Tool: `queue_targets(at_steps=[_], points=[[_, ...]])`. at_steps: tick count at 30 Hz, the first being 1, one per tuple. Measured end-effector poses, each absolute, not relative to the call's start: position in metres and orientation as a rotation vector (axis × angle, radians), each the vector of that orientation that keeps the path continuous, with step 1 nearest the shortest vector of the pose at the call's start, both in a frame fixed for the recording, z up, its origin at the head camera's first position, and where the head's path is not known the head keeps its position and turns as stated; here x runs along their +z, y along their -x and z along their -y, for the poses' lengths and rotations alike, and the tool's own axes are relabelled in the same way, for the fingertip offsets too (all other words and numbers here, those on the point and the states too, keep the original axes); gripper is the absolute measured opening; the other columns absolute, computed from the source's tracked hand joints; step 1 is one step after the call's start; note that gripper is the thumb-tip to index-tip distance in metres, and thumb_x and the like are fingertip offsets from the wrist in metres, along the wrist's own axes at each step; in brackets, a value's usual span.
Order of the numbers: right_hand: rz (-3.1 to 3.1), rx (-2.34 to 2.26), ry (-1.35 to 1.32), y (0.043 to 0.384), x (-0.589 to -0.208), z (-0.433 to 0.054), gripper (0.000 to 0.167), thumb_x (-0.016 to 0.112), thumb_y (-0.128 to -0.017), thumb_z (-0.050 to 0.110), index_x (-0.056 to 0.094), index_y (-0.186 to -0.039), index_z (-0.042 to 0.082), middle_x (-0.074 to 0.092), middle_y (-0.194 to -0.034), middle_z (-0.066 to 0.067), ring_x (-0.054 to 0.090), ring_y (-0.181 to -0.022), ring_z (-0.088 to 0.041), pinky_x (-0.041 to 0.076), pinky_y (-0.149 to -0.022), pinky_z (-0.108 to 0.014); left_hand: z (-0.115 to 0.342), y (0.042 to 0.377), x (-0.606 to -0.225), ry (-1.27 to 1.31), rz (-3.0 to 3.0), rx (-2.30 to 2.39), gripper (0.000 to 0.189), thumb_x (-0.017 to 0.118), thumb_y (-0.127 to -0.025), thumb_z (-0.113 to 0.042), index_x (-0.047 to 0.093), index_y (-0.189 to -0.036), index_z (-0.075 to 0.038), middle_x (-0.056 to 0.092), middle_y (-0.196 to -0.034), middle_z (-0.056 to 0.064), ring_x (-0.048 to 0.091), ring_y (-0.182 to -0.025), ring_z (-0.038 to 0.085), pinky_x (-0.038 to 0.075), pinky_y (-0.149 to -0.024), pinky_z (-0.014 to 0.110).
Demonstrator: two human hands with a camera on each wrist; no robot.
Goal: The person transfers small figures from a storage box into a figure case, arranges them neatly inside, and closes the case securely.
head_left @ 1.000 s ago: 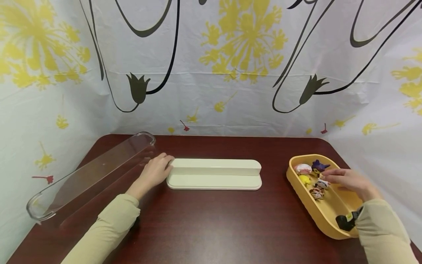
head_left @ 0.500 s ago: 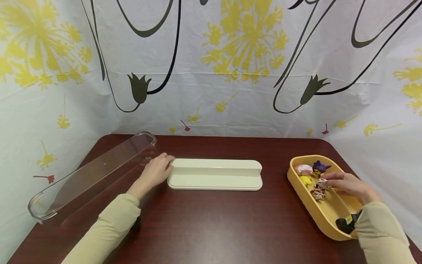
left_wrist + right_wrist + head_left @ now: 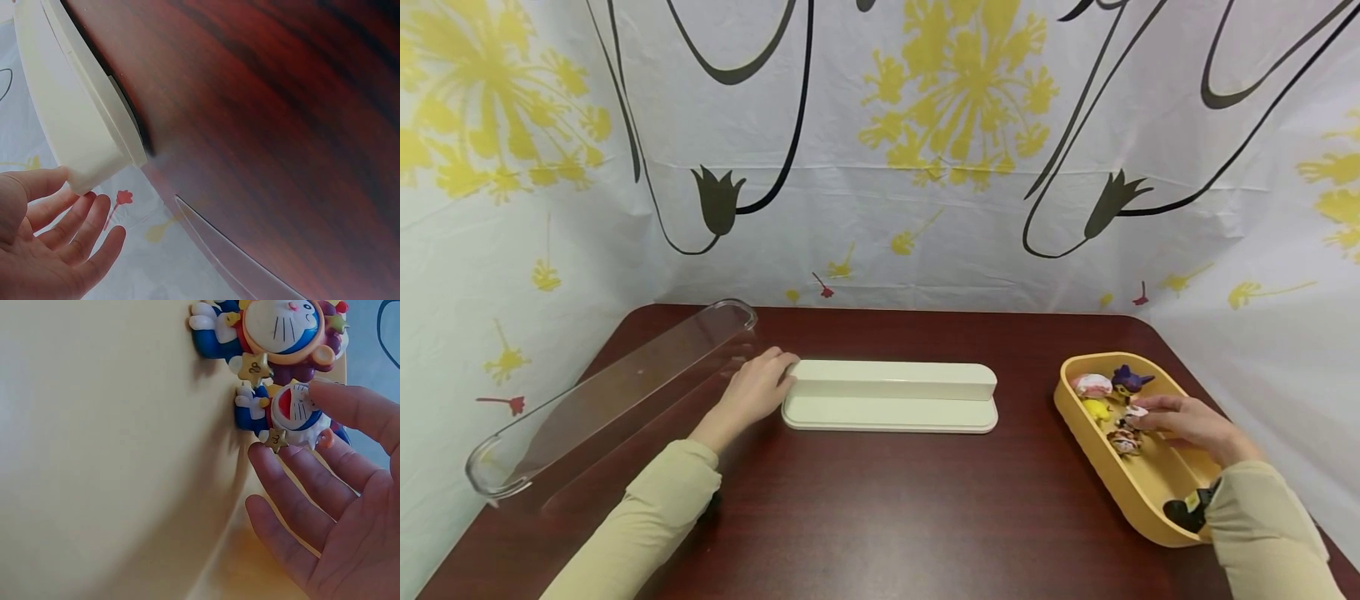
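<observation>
My right hand [image 3: 1191,425] reaches into the yellow tray [image 3: 1097,454] and pinches a small blue-and-white cartoon cat figurine [image 3: 294,406] with a white spiky hood. In the right wrist view the thumb is at its face and the fingertips are at its other side. Beside it lies another cat figurine [image 3: 281,328] with a dark red hood. Several more figurines, including a yellow one [image 3: 1096,409] and a purple one [image 3: 1129,380], lie near the tray's far end. My left hand [image 3: 752,386] holds the left end of a cream stepped stand [image 3: 887,412], thumb and fingertips at its corner.
A long clear plastic cover [image 3: 617,392] lies slantwise on the left of the dark red wooden table [image 3: 925,508]. A black object [image 3: 1186,512] shows by the right sleeve at the tray's near end. Patterned white curtains [image 3: 850,225] surround the table.
My right hand has lowered slightly onto the white-hooded figurine, and its fingers have closed in around it. My left hand stays at the stand's end. The head view has shifted very slightly.
</observation>
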State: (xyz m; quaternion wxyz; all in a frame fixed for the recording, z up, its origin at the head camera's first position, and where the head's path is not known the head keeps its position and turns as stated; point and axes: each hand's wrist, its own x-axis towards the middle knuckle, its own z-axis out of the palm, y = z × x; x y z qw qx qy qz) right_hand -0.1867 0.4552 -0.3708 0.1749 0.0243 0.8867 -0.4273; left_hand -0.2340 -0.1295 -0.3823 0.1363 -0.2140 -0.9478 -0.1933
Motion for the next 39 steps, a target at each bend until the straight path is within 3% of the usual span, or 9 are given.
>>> queue_targets(at_steps=[8, 25, 39], points=[[-2.551, -1.129, -0.073, 0.188, -0.373, -0.455, 0.06, 0.058, -0.085, 0.023, 0.033, -0.121, -0.018, 0.056, -0.106, -0.01, 0.051, -0.08, -0.002, 0.045, -0.073, -0.033, 0.13, 0.235, -0.382, 0.619, 2.744, -0.564, 0.023, 0.061, -0.079, -0.007, 0.062, -0.102, -0.002, 0.055, -0.088, 0.01, 0.055, -0.075, 0.027, 0.043, -0.065, 0.042], [-2.587, -1.202, -0.066, 0.186, -0.37, -0.455, 0.051, 0.057, -0.086, 0.02, 0.041, -0.116, -0.018, 0.059, -0.093, 0.0, 0.057, -0.078, -0.007, 0.047, -0.07, -0.033, 0.13, 0.234, -0.383, 0.613, 2.756, -0.554, 0.023, 0.061, -0.08, -0.009, 0.061, -0.101, -0.002, 0.055, -0.087, 0.009, 0.055, -0.074, 0.026, 0.043, -0.064, 0.041], [-2.739, -1.088, 0.084, 0.186, -0.341, -0.437, 0.051, 0.056, -0.087, 0.021, 0.041, -0.118, -0.015, 0.057, -0.105, -0.023, 0.054, -0.079, 0.0, 0.046, -0.07, -0.033, 0.131, 0.234, -0.384, 0.608, 2.75, -0.547, 0.023, 0.061, -0.08, -0.009, 0.061, -0.102, -0.003, 0.055, -0.088, 0.009, 0.055, -0.074, 0.026, 0.043, -0.063, 0.041]])
